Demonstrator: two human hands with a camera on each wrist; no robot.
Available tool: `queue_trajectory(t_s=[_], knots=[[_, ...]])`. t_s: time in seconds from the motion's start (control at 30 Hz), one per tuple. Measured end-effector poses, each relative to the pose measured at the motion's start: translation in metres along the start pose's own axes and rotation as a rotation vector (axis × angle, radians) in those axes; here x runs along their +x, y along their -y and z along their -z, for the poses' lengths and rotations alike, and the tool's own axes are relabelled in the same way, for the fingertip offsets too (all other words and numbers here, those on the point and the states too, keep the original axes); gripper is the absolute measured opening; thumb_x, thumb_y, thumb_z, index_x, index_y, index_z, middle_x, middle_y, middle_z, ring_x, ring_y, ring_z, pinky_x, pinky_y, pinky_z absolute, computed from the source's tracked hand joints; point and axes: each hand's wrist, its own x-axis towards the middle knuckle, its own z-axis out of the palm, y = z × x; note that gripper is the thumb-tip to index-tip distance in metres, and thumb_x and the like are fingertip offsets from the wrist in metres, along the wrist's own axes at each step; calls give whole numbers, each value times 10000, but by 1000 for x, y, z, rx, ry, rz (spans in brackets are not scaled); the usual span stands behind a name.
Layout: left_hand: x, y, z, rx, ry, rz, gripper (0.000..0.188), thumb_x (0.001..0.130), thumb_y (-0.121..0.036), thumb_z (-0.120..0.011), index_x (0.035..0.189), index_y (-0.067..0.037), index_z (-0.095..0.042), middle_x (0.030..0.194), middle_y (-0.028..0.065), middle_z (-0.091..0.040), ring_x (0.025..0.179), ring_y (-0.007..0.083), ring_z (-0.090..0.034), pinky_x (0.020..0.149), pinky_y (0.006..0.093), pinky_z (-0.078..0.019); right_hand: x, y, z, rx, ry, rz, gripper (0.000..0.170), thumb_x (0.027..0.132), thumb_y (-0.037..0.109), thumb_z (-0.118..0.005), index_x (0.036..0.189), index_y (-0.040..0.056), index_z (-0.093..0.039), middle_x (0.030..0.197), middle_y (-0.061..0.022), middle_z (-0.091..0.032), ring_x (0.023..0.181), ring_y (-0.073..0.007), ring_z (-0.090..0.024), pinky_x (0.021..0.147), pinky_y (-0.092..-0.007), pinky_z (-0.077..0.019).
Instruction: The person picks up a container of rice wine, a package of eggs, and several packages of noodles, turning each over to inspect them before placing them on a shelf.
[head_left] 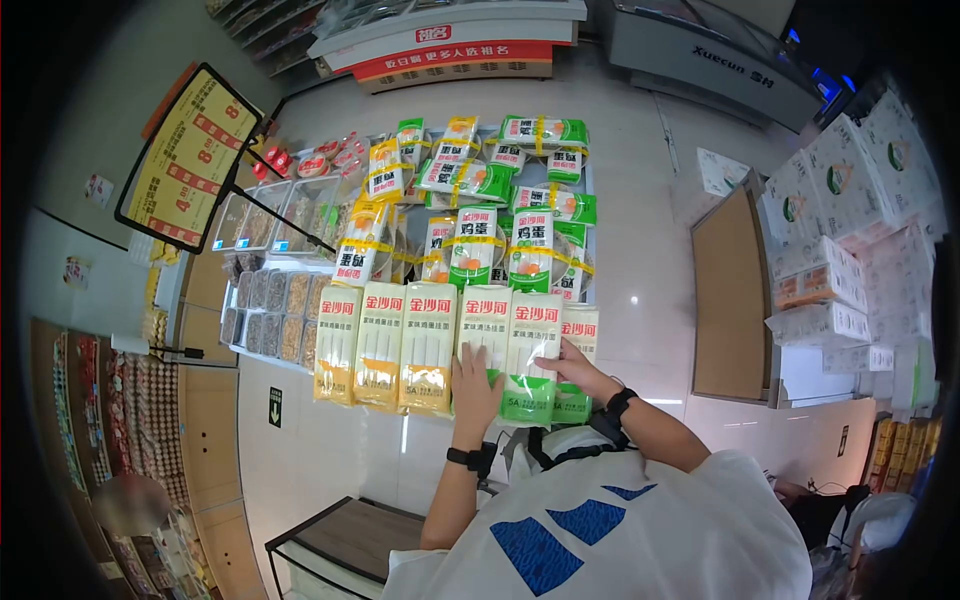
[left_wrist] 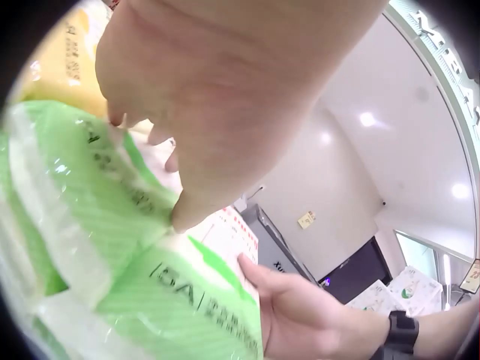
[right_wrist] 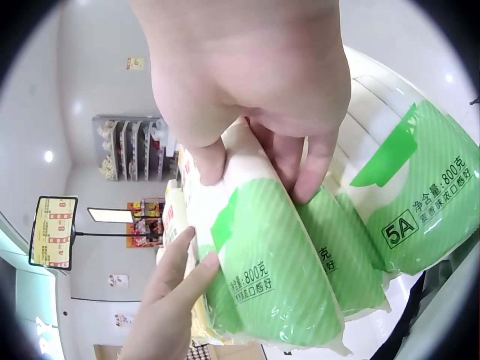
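Observation:
Packs of dried noodles lie in a row along the near edge of the display. My right hand [head_left: 578,370] grips a green-ended noodle pack [right_wrist: 274,262] at its side, thumb on its face and fingers down along its other edge. The left hand [head_left: 478,378] rests with fingers spread on the neighbouring green-ended pack [head_left: 482,318], its thumb close to the gripped one. Another green-ended pack [right_wrist: 409,180] sits to the right, partly behind my right hand. Yellow-ended packs [head_left: 428,350] lie to the left of my left hand.
Behind the row stand bundled noodle packs [head_left: 475,240] tied with yellow tape. Trays of dried goods [head_left: 265,300] and a price sign [head_left: 190,155] are at the left. White cartons [head_left: 830,200] are stacked at the right. A low dark-topped table [head_left: 350,545] stands at the near left.

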Motion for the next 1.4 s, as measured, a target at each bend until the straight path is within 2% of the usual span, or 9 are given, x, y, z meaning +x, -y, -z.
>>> queue_trajectory(t_s=[0.03,0.37,0.57,0.8,0.87,1.03,1.1,1.27,1.4], knots=[[-7,-5,-2,-139,-47,-16,680,912,-220,-709,1509,-34,-442,1615,279,-326,1489,480,-300,1179,605,-302,1,0,-1,4,-5,11,622,970,173,-738,1497,122,-411,1331,-69,-631,1095,-170,-682,842,-330,-606],[-41,-4,-23,-210,-37,-2,562,987,-131,-605,1535,-178,-492,1658,191,-321,1522,450,-273,1213,599,-231,10,8,-3,-187,11,131,594,971,211,-728,1467,77,-431,1286,-78,-649,985,-164,-706,671,-317,-610],[-49,-26,-25,-99,-69,164,518,1009,-80,-557,1513,-195,-530,1660,180,-331,1542,420,-260,1228,596,-186,5,64,-2,-1049,54,-154,592,917,532,-713,1276,64,-663,873,-72,-733,669,-157,-710,551,-307,-545],[-112,-79,-23,-240,-262,382,528,980,-173,-630,1484,-64,-520,1564,254,-439,1432,450,-429,1141,488,-400,24,45,24,-1186,119,73,683,869,678,-683,1194,80,-730,860,-84,-757,671,-207,-722,655,-339,-559],[-141,-106,-29,-421,-232,617,527,962,-137,-663,1466,-51,-536,1496,257,-517,1359,438,-516,1118,475,-434,30,49,37,-1172,271,10,736,820,754,-667,1162,110,-760,993,-127,-777,924,-306,-751,801,-400,-574],[-245,-182,-92,-589,-224,1036,517,964,-225,-669,1429,-32,-553,1287,265,-669,1090,420,-693,944,456,-550,32,34,85,-1203,544,10,540,868,533,-774,988,7,-743,864,-121,-737,741,-226,-710,715,-346,-566],[-287,-215,-123,-458,-2,1163,532,959,-260,-685,1421,-28,-558,1273,251,-684,1057,403,-714,909,448,-564,31,21,108,-1196,620,104,506,869,491,-780,972,-3,-737,847,-124,-728,733,-225,-704,708,-353,-562],[-335,-294,-172,-682,-203,1363,547,968,-280,-685,1433,-30,-545,1256,256,-696,1067,352,-728,876,422,-577,21,3,128,-1249,657,222,419,876,398,-772,938,-14,-726,832,-142,-716,719,-228,-691,680,-375,-545],[-352,-331,-186,-835,-303,1438,536,993,-269,-666,1450,-27,-523,1280,240,-684,1065,284,-730,825,368,-582,10,-9,127,-1387,831,79,409,873,397,-753,959,-1,-721,840,-159,-722,750,-278,-691,702,-400,-539]])
